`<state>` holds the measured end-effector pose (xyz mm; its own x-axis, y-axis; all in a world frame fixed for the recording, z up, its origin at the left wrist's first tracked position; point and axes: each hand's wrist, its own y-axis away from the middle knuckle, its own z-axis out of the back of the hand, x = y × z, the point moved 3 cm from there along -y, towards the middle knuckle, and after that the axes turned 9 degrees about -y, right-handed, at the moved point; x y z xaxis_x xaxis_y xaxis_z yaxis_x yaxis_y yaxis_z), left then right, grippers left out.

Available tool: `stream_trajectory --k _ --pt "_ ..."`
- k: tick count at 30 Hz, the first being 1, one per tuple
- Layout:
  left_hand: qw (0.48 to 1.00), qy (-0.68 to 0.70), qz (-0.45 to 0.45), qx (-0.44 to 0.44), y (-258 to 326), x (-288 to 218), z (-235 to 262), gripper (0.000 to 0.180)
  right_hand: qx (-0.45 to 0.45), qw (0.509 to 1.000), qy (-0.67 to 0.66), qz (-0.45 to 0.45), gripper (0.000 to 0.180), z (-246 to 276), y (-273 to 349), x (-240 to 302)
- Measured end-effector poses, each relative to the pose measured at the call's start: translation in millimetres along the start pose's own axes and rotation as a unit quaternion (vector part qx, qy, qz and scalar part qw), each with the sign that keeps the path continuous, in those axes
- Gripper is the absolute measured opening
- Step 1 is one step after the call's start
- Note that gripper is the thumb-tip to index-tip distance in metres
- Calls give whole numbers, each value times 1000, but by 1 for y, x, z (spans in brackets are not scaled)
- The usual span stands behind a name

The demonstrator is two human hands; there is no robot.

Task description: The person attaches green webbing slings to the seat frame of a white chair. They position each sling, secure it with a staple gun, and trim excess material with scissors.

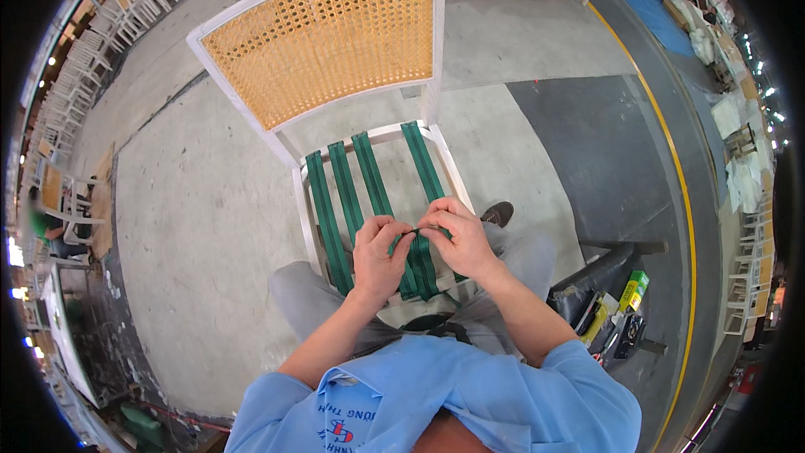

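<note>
Both hands, left hand (379,253) and right hand (457,239), pinch a small dark piece (414,233) above green webbing (369,193).

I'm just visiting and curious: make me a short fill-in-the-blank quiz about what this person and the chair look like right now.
1. The straps stretched across the chair seat are ____ in colour.
2. The chair back is a woven cane panel in a ____ frame.
3. The left hand and right hand meet over the chair's ____.
4. The person's shirt is light ____.

Missing words: green; white; seat; blue
</note>
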<state>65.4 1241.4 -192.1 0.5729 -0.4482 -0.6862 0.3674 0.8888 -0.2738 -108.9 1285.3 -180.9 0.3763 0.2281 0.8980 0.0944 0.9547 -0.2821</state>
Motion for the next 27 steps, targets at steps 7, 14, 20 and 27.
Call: stream_trajectory --k 7,14,20,27 --pt "995 -9 60 76 -46 62 -43 21 71 996 7 -51 8 -18 -59 -69" --pt "991 -64 70 93 -75 116 -100 40 37 980 132 -144 10 -38 -181 -214" --pt "991 -103 46 77 -81 133 -109 40 44 962 213 -165 7 -67 -236 -247" --pt "976 -211 -27 43 -135 164 -132 47 46 961 203 -183 6 -80 -243 -244"
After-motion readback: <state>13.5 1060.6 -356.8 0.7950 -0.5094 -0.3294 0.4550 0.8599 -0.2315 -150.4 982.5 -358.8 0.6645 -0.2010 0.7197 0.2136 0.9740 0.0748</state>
